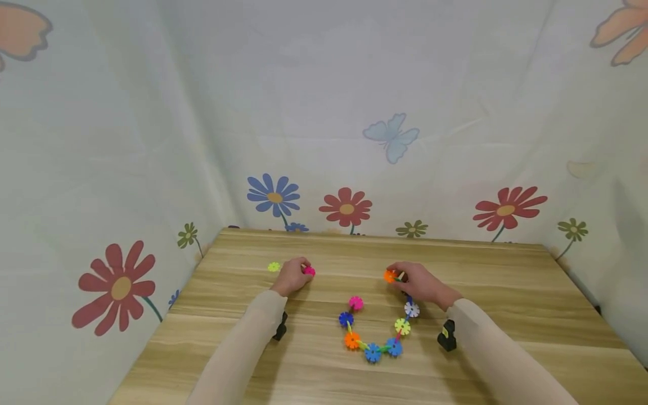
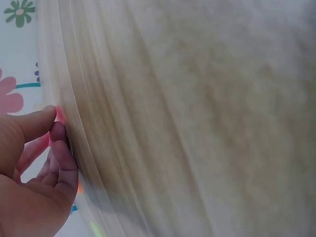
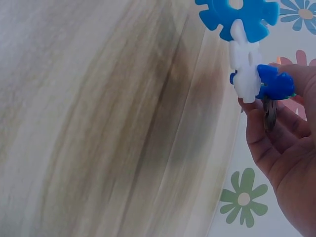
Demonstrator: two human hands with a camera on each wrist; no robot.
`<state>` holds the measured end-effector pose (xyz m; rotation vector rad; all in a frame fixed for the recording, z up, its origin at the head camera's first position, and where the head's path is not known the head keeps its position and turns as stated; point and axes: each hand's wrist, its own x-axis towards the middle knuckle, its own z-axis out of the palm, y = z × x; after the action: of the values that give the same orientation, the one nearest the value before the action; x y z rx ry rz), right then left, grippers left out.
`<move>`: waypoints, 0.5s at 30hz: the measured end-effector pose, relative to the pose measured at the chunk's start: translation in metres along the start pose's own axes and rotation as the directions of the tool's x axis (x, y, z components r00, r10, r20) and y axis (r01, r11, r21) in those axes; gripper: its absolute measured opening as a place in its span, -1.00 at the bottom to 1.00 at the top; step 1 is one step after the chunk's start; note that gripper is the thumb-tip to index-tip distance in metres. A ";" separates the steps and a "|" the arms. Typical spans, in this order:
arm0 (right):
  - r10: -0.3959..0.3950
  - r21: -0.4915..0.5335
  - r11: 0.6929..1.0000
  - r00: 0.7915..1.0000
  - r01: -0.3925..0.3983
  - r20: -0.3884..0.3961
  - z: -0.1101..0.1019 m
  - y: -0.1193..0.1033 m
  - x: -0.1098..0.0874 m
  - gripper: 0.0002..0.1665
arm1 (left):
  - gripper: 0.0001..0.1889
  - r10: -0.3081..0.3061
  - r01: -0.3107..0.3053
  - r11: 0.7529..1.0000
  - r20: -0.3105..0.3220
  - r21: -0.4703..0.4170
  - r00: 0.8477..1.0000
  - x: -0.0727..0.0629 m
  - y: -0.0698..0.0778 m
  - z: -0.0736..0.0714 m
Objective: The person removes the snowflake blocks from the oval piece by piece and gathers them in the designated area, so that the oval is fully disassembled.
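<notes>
My left hand (image 1: pixel 292 277) pinches a pink notched disc (image 1: pixel 309 271) between thumb and fingers; in the left wrist view only the pink edge (image 2: pixel 59 114) shows at the fingertips. With my right hand (image 1: pixel 415 281) I grip an orange notched disc (image 1: pixel 389 276) at one end of a linked chain. That chain curves in a U, past a white disc (image 1: pixel 412 309), a yellow disc (image 1: pixel 402 326) and blue discs, to a pink end disc (image 1: pixel 356 303). The right wrist view shows a dark blue disc (image 3: pixel 277 83) slotted into a white one (image 3: pixel 245 69) by my fingers.
Left of my left hand a loose yellow-green disc (image 1: pixel 274 266) lies on the wood-grain table (image 1: pixel 486 270). Behind the table's back edge hangs a white cloth (image 1: pixel 314 112) printed with flowers and butterflies, which also runs along both sides.
</notes>
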<state>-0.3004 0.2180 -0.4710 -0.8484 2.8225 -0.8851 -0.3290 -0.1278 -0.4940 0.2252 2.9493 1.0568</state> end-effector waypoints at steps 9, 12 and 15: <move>0.054 0.039 0.998 0.998 -0.053 -0.027 -0.001 -0.004 0.004 -0.60 | -0.71 -0.008 0.009 0.999 -0.017 0.043 1.000 0.005 0.003 -0.001; 0.057 0.028 0.998 0.998 -0.056 -0.040 0.002 -0.002 0.005 -0.63 | -0.73 -0.015 0.016 0.999 -0.024 0.052 1.000 0.005 0.003 -0.001; 0.051 0.016 0.999 0.997 -0.050 -0.050 0.004 -0.002 0.006 -0.66 | -0.74 -0.024 0.026 0.998 -0.033 0.058 0.999 0.003 0.003 0.000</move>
<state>-0.3031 0.2111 -0.4728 -0.7602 2.8624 -0.9317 -0.3315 -0.1251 -0.4913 0.1730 3.0065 0.9816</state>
